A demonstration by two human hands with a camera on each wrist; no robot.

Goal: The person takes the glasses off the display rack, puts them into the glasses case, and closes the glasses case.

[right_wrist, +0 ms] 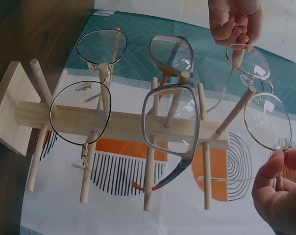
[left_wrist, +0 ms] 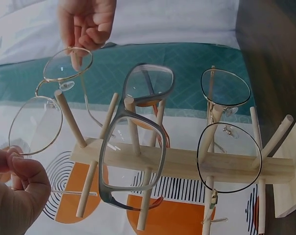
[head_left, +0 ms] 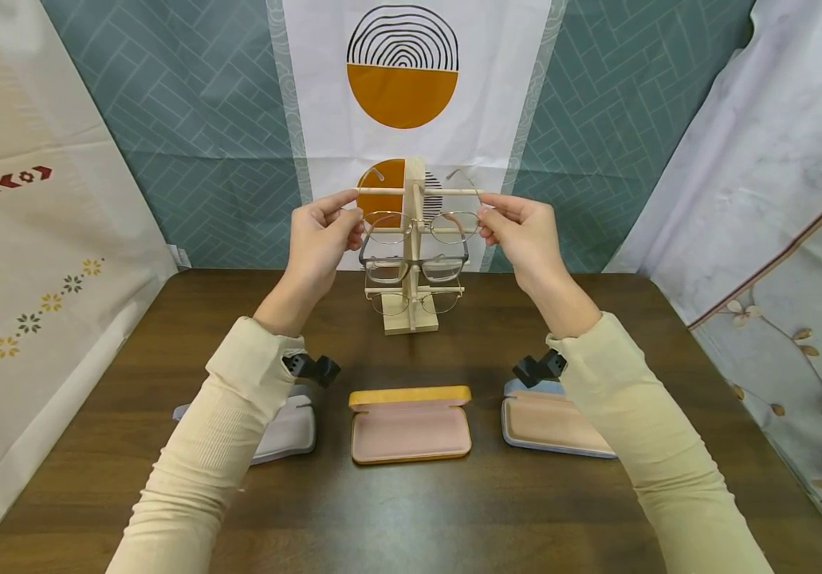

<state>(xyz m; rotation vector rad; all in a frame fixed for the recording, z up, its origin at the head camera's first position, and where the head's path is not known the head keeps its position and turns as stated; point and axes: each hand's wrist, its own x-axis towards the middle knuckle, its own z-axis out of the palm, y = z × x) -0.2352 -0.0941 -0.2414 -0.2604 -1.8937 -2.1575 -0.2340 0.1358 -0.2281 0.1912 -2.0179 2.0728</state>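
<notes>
My left hand [head_left: 319, 237] and right hand [head_left: 528, 233] pinch the two sides of gold wire-rimmed glasses [head_left: 455, 228] at the top of a wooden glasses stand [head_left: 413, 263]. In the left wrist view, the lenses of these gold glasses [left_wrist: 36, 126] are by the end of the topmost peg, their temples reaching back past the stand. Below them on the pegs hang grey thick-framed glasses [right_wrist: 171, 117]. Lowest are thin dark-rimmed glasses [right_wrist: 80, 113], nearest the stand's base. Neither hand touches those two pairs.
Three open glasses cases lie in a row on the brown table [head_left: 389, 518]: a grey one [head_left: 289, 430] partly behind the left sleeve, a yellow one [head_left: 411, 437] in the middle, and a blue one [head_left: 554, 422] partly behind the right sleeve. Patterned cloth [head_left: 224, 159] hangs behind.
</notes>
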